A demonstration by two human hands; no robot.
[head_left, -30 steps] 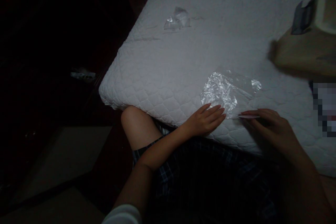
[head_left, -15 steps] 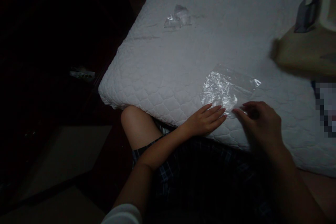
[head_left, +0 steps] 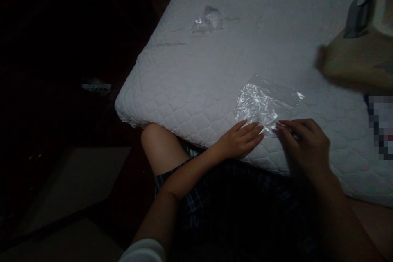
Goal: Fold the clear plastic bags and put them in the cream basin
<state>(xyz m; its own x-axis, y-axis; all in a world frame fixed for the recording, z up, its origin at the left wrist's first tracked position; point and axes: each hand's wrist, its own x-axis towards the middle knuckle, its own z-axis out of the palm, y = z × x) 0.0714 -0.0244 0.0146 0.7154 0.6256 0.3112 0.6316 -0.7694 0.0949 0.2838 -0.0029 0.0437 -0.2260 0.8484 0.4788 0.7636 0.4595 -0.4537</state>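
A clear, wrinkled plastic bag (head_left: 259, 100) lies flat on the white quilted mattress (head_left: 184, 73), close to its front edge. My left hand (head_left: 242, 140) rests palm down with fingers stretched out, their tips on the bag's near left edge. At the near right edge of the same bag, my right hand (head_left: 307, 141) has thumb and index finger brought together in a pinch on the plastic. Dim light blurs the exact spot between these fingertips.
Another crumpled clear plastic piece (head_left: 208, 20) lies farther back on the mattress. A large beige object with a grey clip-like part (head_left: 362, 57) stands at the right. Below it is a pixelated patch. A small packet (head_left: 96, 87) sits in the dark area at left.
My right index finger has moved slightly left and closed toward the thumb at the bag's edge. My left hand and the bag stay nearly where they were.
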